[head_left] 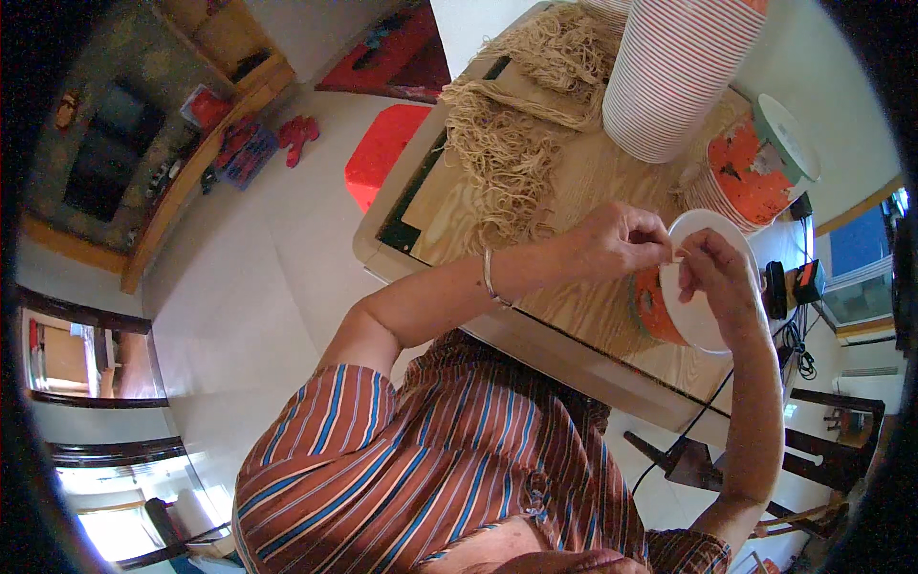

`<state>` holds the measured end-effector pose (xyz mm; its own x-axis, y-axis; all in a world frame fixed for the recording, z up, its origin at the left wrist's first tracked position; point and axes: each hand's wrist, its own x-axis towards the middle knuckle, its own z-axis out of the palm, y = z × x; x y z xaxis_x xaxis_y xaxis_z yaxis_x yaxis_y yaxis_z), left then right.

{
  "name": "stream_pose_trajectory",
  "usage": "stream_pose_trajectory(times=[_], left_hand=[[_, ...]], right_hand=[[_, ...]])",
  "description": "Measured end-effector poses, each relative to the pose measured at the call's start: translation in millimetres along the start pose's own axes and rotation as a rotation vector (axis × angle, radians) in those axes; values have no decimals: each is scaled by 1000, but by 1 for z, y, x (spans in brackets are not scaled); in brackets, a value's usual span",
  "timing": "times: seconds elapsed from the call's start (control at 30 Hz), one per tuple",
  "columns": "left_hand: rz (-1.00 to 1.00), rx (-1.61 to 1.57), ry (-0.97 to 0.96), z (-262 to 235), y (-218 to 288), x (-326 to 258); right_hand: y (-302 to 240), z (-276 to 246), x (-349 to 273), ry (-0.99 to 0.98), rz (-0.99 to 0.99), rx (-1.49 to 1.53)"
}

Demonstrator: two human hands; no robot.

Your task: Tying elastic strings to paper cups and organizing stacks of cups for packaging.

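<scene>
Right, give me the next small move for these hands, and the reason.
Probably ease the left hand slightly away from the right hand: their fingertips come close together in front of the pale round face of the orange-and-white container, and anything pinched there is too small to tell, so a little gap might show it.

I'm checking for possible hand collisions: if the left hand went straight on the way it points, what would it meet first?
The left hand would most likely meet the right hand first; the orange-and-white paper tub appears behind that, though depth is unclear.
</scene>
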<state>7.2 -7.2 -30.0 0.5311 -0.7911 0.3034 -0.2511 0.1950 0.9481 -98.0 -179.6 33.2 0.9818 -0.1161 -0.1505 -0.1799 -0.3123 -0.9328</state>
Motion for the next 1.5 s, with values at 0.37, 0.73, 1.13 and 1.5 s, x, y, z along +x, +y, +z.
stream_pose_trajectory(times=[0.37, 0.73, 1.13, 1.5], left_hand=[[-69, -73, -50, 0, 0, -2], [-50, 24, -40, -1, 1, -3], [-50, 39, -77, -2, 6, -2], [-12, -3, -6, 4, 1, -1]], right_hand=[[3, 12, -9, 26, -185, -57], [-1, 13, -8, 77, -252, -265], [-6, 6, -4, 66, -111, -277], [-2, -1, 2, 78, -88, -136]])
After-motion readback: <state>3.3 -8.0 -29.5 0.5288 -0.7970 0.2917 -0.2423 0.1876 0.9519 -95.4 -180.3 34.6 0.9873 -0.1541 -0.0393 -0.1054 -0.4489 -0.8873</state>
